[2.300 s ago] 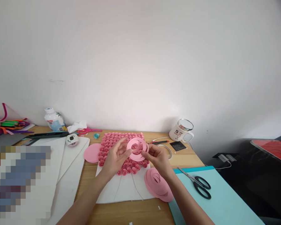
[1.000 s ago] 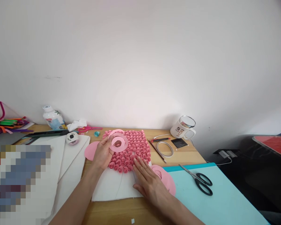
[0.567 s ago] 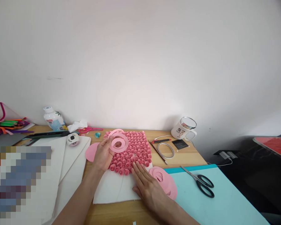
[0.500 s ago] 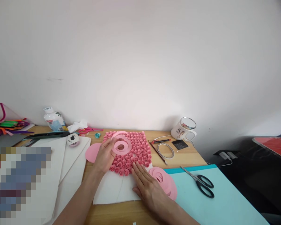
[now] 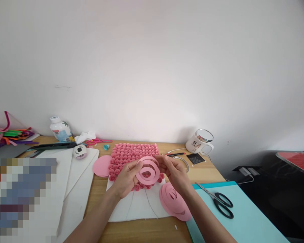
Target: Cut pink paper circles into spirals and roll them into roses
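Observation:
My left hand [image 5: 126,178] pinches a pink paper spiral [image 5: 155,172] at its left edge, thumb in front. The spiral is held up over rows of pink rolled paper roses [image 5: 131,150] on a white sheet [image 5: 121,211]. My right hand [image 5: 176,173] is at the spiral's upper right edge, its bent fingers closed on the outer strip; their tips are partly hidden. More cut pink spirals [image 5: 170,202] lie in a pile below my right hand. Round pink paper discs [image 5: 101,166] lie left of the roses.
Black-handled scissors [image 5: 219,200] rest on a turquoise folder [image 5: 245,216] at right. A white mug [image 5: 196,143], a black card [image 5: 195,158] and a cable loop [image 5: 186,163] stand behind. Left are a bottle [image 5: 60,130], pink scissors [image 5: 101,141], a white dispenser [image 5: 79,151] and pipe cleaners [image 5: 12,135].
My left hand has carried the spiral right and slightly down. My right hand has lifted off the roses and sheet to the spiral's edge.

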Demonstrator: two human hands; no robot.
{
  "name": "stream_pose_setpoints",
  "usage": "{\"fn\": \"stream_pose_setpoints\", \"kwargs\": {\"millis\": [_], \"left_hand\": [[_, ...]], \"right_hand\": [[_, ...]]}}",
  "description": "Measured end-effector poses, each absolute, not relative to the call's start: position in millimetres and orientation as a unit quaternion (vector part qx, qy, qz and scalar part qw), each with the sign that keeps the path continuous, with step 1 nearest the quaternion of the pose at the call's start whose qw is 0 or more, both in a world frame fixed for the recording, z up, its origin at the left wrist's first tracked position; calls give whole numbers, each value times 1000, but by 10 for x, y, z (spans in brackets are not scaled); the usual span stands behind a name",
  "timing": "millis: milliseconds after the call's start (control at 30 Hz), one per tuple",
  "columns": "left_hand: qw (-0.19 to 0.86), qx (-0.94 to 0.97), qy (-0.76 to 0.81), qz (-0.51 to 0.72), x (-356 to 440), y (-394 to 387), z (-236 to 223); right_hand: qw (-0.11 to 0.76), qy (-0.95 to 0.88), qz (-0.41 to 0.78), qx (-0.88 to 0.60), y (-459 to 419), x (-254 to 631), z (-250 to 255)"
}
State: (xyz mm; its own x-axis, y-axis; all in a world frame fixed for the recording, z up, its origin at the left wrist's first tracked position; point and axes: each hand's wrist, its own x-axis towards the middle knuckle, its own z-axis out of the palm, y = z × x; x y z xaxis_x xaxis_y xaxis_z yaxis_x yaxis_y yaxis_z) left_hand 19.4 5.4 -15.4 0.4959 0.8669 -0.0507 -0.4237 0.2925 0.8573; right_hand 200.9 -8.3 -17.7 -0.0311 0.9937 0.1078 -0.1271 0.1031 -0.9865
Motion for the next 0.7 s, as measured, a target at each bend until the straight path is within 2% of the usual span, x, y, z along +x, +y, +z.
{"fn": "stream_pose_setpoints", "kwargs": {"millis": [67, 133, 167, 467, 700], "left_hand": [[756, 424, 279, 413, 183, 66, -157], [747, 436, 297, 404, 175, 70, -163], [742, 443, 304, 401, 173, 70, -164], [719, 470, 308, 410, 162, 83, -181], [730, 425, 314, 434, 159, 97, -176]], "right_hand": [[496, -577, 405, -507, 71, 2071, -214], [385, -657, 226, -608, 277, 2137, -275], [356, -666, 199, -624, 386, 2161, -316], [184, -752, 110, -623, 781, 2019, -655], [141, -761, 82, -628, 799, 1970, -562]]}}
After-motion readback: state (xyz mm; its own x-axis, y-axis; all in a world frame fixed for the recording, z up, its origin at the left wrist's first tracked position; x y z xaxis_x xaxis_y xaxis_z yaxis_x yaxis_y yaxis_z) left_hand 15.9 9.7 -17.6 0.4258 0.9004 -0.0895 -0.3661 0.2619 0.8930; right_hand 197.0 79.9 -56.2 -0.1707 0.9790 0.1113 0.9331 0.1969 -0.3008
